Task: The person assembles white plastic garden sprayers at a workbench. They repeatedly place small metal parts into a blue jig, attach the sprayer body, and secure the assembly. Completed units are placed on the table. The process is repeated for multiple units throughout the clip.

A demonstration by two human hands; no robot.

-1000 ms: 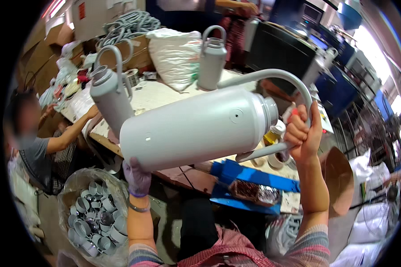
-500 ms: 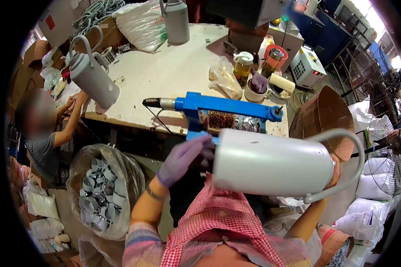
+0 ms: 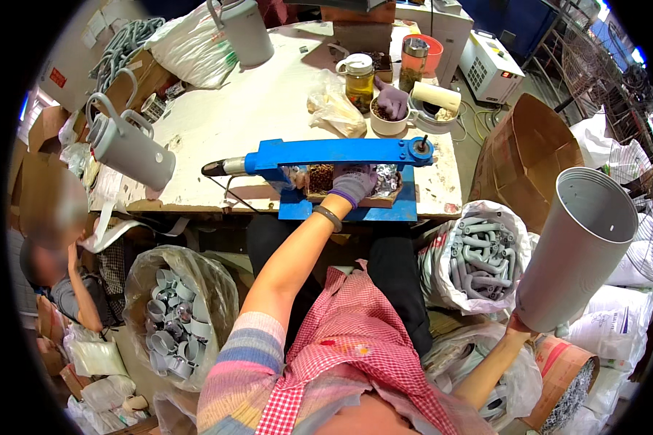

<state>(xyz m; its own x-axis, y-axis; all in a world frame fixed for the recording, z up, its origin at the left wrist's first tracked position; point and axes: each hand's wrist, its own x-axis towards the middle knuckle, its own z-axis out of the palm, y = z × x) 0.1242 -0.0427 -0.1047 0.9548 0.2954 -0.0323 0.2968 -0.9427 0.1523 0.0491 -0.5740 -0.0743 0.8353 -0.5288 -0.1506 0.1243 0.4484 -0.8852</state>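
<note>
My left hand [image 3: 354, 183], in a purple glove, reaches into an open box [image 3: 379, 203] of small copper-coloured and silvery metal parts. The blue tool arm [image 3: 341, 153] passes just above it, and its fingers are hidden there. Out to the right, my bare right hand [image 3: 521, 325] grips the lower end of a large grey kettle body [image 3: 569, 254]. That body tilts to the right, its wide open mouth facing up and showing the hollow inside. Its handle is out of sight.
Grey kettles [image 3: 134, 148] with handles stand on the worktable [image 3: 232, 109]. Bags hold grey cup-like parts [image 3: 170, 326] and grey curved handles [image 3: 482, 254]. Jars [image 3: 358, 83], a cup with a purple glove, and a cardboard box [image 3: 526, 156] are at the right. A co-worker sits at left.
The kettle body has swung from lying level before me to upright at the right, mouth up. My left hand has left its open end and entered the parts box.
</note>
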